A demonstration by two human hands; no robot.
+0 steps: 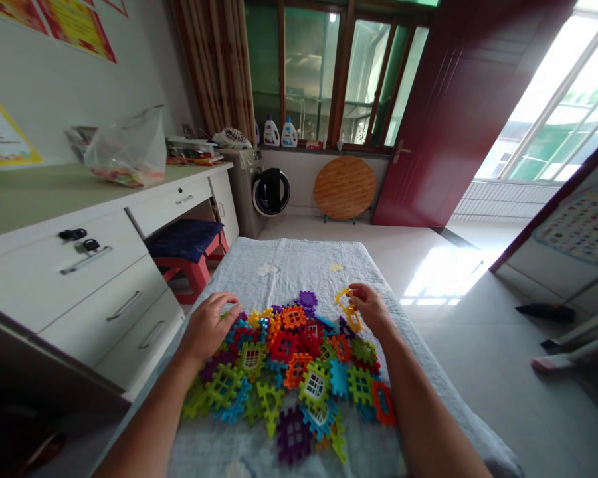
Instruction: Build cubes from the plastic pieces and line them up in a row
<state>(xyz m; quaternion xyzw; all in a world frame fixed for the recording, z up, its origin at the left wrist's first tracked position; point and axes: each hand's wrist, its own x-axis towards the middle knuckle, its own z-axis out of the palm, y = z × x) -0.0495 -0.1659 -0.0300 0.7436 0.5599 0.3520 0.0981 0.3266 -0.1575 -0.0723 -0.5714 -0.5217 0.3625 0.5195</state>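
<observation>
Many colourful toothed plastic building pieces lie in a pile on a cloth-covered table [279, 255]. My left hand [213, 326] is at the pile's left edge, fingers curved and apart, with no piece between them. At the pile's far right side, my right hand [369, 307] pinches a yellow piece [343, 298] by its edge. Another yellow piece [353, 320] is just below it; whether the two are joined I cannot tell. A purple piece [307, 300] lies at the far edge of the pile, and a dark purple square [294, 435] at the near edge.
A white desk [99, 206] with a plastic bag [129, 149] stands on the left, a red stool [187, 255] beside it. Beyond are a washing machine [244, 192], a round wooden board [345, 188] and a red door [443, 119].
</observation>
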